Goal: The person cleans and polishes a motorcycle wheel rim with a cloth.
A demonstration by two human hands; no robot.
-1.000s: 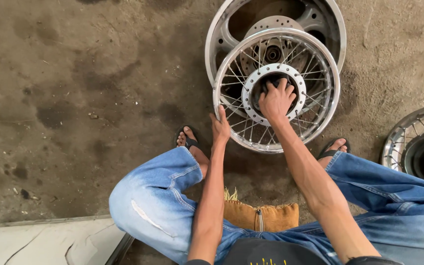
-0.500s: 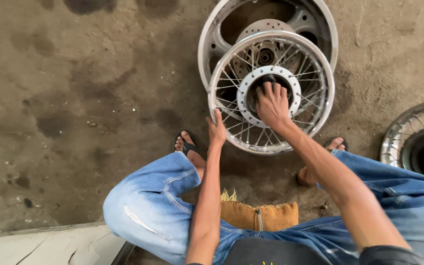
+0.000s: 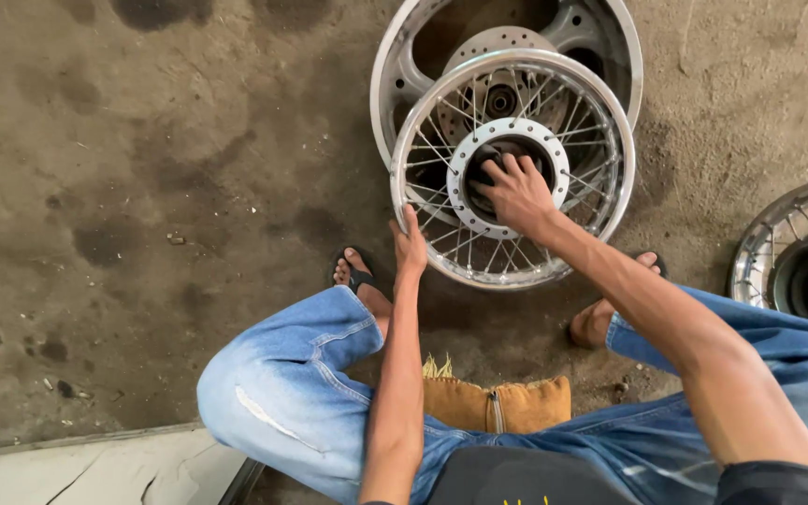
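A spoked wheel [image 3: 513, 168] is stood on its rim on the stained concrete floor [image 3: 142, 187], just ahead of the seated person's knees and between the two sandalled feet. It is leant against a cast wheel [image 3: 404, 75] that stands directly behind it, the two rims touching or nearly so.

The right hand [image 3: 516, 192] is laid over the hub [image 3: 465, 159] at the wheel's centre. Its fingers [image 3: 502, 173] are spread and curled down into the dark hub opening, so that the hub is gripped rather than merely touched; the palm is turned away from the camera, and how deep the fingertips reach cannot be told.

The left hand [image 3: 411, 245] is set against the lower left of the rim [image 3: 400, 192]. The fingers are held straight and close together, pointed upward along the rim, with the thumb at the rim's edge. The hand is seen to be pressed flat against the metal, not closed around it.

Both arms are stretched forward over blue jeans [image 3: 282, 393]. A tan pouch [image 3: 497, 402] with a zip is seen between the thighs. A third spoked wheel [image 3: 759, 252] is partly in view at the right edge, well apart from the hands. A pale slab [image 3: 95, 468] lies at the lower left.
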